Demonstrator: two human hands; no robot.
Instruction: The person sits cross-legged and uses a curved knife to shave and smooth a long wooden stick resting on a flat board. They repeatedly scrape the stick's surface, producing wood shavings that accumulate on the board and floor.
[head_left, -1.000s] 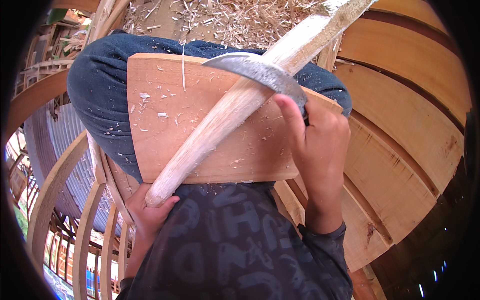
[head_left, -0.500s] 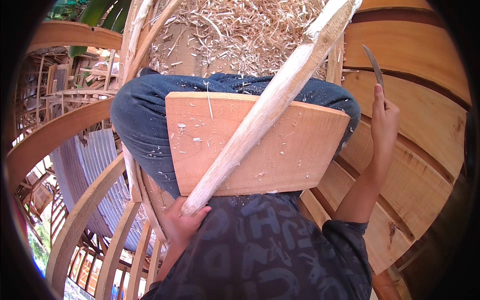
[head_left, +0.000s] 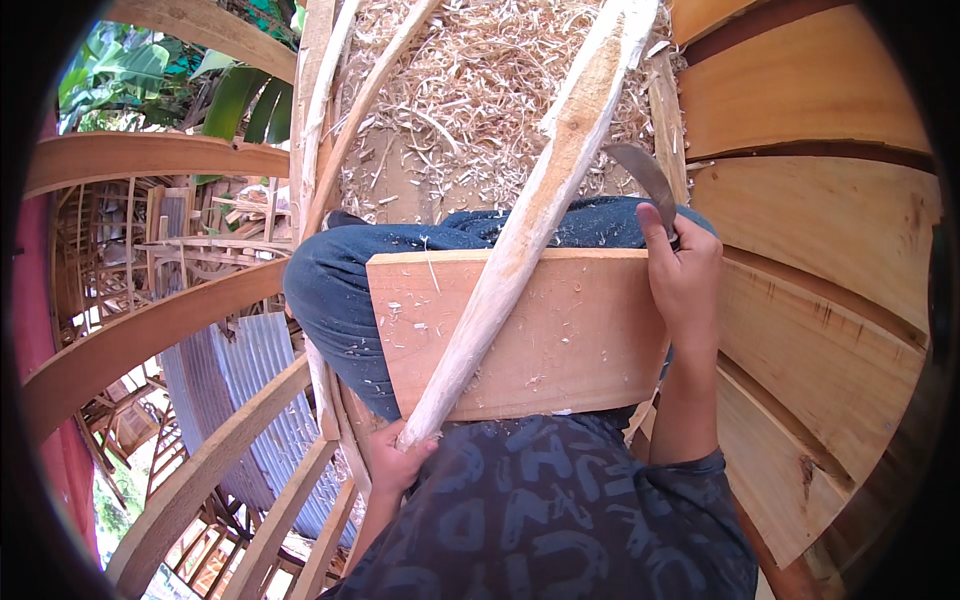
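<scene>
A long pale debarked wooden pole (head_left: 500, 275) slants across a flat board (head_left: 585, 345) that lies on my lap. My left hand (head_left: 396, 462) is closed round the pole's lower end, close to my shirt. In my right hand (head_left: 686, 275) is a knife with a dark curved blade (head_left: 645, 178), its thumb pointing up along the grip. That hand is over the board's right edge, and the blade tip reaches close to the pole's right side without clearly touching it. The far part of the pole has a rougher, brownish stretch with a notch.
Wood shavings (head_left: 470, 90) cover the planks beyond my knees. Curved timber ribs (head_left: 210, 470) rise on the left, with corrugated metal sheets (head_left: 260, 390) below them. Overlapping planks (head_left: 810, 220) form a wall on the right. Two thin poles (head_left: 355, 140) lean at the far left.
My right hand has swung the knife inward from the right, bringing the blade near the pole. The view has shifted, and my left hand keeps its hold on the pole's end.
</scene>
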